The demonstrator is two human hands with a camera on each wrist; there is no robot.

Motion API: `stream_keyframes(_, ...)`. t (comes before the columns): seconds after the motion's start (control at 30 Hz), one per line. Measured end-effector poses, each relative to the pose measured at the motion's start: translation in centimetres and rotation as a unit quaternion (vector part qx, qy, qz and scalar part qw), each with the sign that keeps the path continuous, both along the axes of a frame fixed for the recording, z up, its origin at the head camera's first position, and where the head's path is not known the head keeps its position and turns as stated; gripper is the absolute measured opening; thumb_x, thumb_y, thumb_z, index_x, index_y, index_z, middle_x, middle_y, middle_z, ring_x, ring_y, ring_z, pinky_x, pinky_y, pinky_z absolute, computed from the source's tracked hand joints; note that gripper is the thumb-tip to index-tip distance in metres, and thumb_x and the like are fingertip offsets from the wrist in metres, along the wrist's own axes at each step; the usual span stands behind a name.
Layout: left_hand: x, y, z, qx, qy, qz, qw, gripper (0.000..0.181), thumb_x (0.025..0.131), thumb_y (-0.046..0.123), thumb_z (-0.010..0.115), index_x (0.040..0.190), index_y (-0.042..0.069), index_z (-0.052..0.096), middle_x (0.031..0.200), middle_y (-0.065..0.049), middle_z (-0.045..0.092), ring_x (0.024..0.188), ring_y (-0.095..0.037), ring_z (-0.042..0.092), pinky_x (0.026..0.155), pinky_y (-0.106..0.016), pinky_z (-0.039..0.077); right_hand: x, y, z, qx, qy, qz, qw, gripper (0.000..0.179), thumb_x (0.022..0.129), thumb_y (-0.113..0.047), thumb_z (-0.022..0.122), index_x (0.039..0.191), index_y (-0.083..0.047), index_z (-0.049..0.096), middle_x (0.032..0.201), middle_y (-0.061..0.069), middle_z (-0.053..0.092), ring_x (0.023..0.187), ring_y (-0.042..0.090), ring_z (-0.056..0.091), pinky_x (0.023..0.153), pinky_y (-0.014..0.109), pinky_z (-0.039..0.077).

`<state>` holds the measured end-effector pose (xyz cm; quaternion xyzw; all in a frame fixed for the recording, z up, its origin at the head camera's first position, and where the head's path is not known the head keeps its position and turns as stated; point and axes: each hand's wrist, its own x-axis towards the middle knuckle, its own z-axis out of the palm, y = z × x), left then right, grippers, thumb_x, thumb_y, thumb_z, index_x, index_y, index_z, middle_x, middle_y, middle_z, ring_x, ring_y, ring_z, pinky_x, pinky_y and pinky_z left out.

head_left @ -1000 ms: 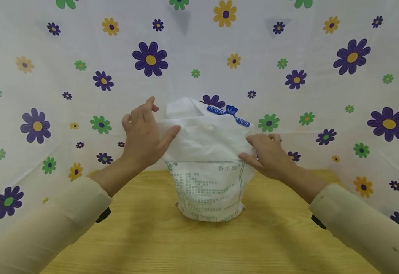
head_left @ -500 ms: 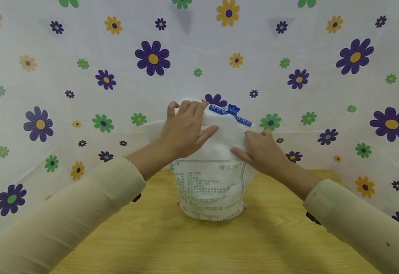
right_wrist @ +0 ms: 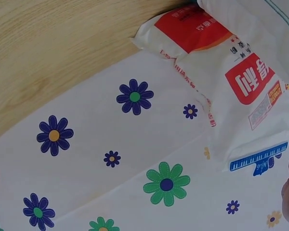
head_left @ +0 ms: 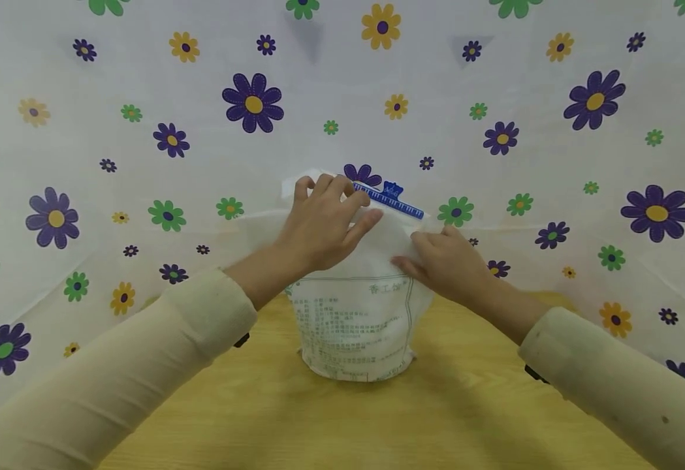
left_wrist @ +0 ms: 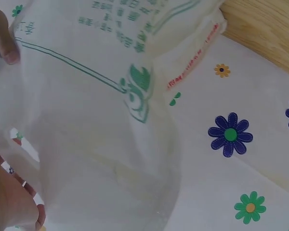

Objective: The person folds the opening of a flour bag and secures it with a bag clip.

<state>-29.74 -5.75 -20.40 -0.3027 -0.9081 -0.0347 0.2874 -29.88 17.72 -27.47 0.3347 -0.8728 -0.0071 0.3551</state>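
A white bag (head_left: 350, 326) with green print stands upright on the table. My left hand (head_left: 321, 225) grips the bag's upper edge, its fingers bent over the top and its thumb at the front. At the upper right side, my right hand (head_left: 445, 258) pinches the bag with the thumb in front. Behind that edge a blue clip (head_left: 389, 199) with a piano-key pattern slants down to the right. In the right wrist view the clip sits across the end of white plastic with red labels (right_wrist: 250, 79). The bag's inside is hidden.
The bag stands on a light wooden table (head_left: 318, 424). A white curtain (head_left: 530, 228) printed with purple, yellow and green flowers rises close behind it and on both sides.
My left hand has moved right from the bag's upper left corner to the middle of its top. My right hand has shifted slightly left. The bag and clip stay in place.
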Motion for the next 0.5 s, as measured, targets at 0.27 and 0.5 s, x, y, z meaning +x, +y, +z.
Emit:
stream_keyframes(0.27, 0.9, 0.7, 0.8, -0.003, -0.021, -0.009, 0.9997, 0.052, 0.106, 0.051, 0.032, 0.113, 0.021, 0.074, 0.12, -0.004, 0.065, 0.12, -0.026, 0.052, 0.107, -0.055, 0.027, 0.5, -0.5, -0.3, 0.028, 0.053, 0.065, 0.9961, 0.025, 0.095, -0.027, 0.069, 0.086, -0.006, 0.06, 0.067, 0.004, 0.064, 0.059, 0.018, 0.056, 0.058, 0.03, 0.041)
stream_keyframes(0.5, 1.4, 1.0, 1.3, -0.039, -0.051, 0.012, 0.9979, 0.053, 0.107, 0.05, 0.031, 0.116, 0.019, 0.072, 0.124, -0.005, 0.066, 0.119, -0.027, 0.055, 0.107, -0.054, 0.03, 1.1, -0.9, -0.7, 0.057, 0.047, 0.074, 0.9945, 0.024, 0.095, -0.03, 0.065, 0.087, -0.008, 0.064, 0.066, 0.001, 0.06, 0.058, 0.016, 0.05, 0.056, 0.027, 0.038)
